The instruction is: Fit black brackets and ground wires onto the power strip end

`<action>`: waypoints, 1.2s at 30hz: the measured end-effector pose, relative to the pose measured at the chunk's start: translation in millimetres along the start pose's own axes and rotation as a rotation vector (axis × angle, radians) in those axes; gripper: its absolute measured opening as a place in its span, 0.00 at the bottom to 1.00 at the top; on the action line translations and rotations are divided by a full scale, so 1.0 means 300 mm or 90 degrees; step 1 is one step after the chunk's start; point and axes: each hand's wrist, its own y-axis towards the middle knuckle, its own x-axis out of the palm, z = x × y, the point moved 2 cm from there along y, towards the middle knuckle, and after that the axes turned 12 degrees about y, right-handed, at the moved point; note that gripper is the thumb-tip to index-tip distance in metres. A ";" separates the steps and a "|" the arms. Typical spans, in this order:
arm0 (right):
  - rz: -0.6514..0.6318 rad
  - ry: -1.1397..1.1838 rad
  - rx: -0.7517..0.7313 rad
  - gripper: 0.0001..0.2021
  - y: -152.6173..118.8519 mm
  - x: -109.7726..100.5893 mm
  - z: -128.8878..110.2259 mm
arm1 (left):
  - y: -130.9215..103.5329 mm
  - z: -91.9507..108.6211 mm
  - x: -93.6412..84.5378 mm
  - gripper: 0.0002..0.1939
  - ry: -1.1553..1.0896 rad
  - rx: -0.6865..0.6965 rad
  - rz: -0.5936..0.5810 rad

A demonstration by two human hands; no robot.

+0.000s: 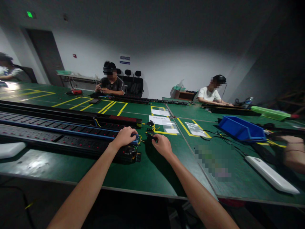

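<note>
Long black power strips with rows of sockets lie side by side at the left. My left hand (125, 136) is closed around the end of the blue-edged power strip (78, 128), where yellow-green wires stick out. Just right of that end, my right hand (162, 144) pinches a small black part (148, 135), its exact kind partly hidden by the fingers. A gap separates this part from the strip's end. Nearest me lies another power strip (78, 144), with its open end below my left hand. Beyond the fingers is a small black bracket-like piece (150, 123) with a yellow wire.
White papers (160, 120) lie inside yellow tape lines on the green table (152, 178). To the right are a blue bin (241, 128), a white bar-shaped device (271, 175) with a cable, and another person's arm (295, 152). Co-workers sit across the table; a green tray (270, 112) stands farther right.
</note>
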 end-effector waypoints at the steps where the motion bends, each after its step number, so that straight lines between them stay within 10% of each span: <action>1: -0.001 0.001 -0.001 0.10 0.000 -0.001 -0.001 | 0.000 0.000 0.001 0.12 0.001 -0.001 0.001; 36: -0.059 0.108 -0.006 0.16 -0.005 0.023 -0.011 | -0.014 0.011 0.000 0.11 -0.011 -0.022 0.004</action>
